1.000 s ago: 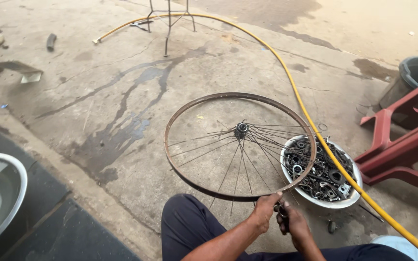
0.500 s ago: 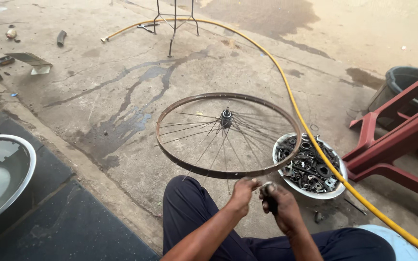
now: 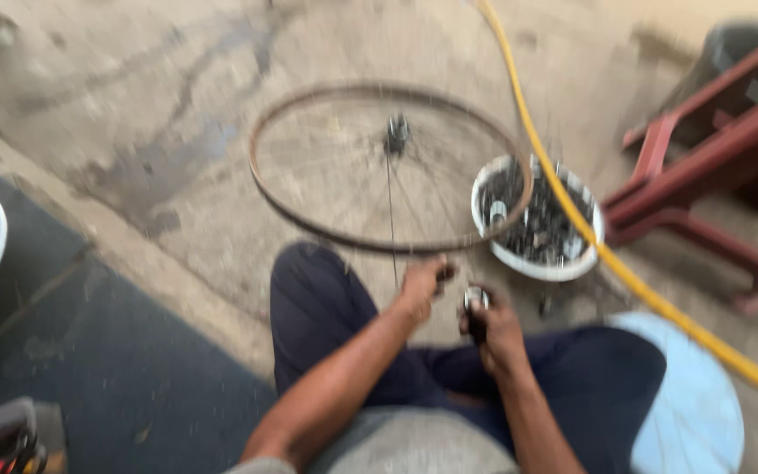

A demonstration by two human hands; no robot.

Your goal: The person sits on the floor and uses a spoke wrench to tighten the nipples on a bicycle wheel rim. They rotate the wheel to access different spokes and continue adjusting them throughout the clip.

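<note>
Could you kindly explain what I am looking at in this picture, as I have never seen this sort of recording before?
There is no machine here: a person works with two bare hands, filmed by a camera worn on the head that looks down at them. The picture is blurred, so small detail is lost. The person sits low on a concrete floor, legs in dark trousers. In front lies a bare bicycle wheel rim with thin spokes and a hub. The left hand is at the near edge of the rim. The right hand has its grip closed on a small dark tool. A white bowl of small metal parts sits to the right, with a yellow hose crossing over it and a red chair beyond.
</note>
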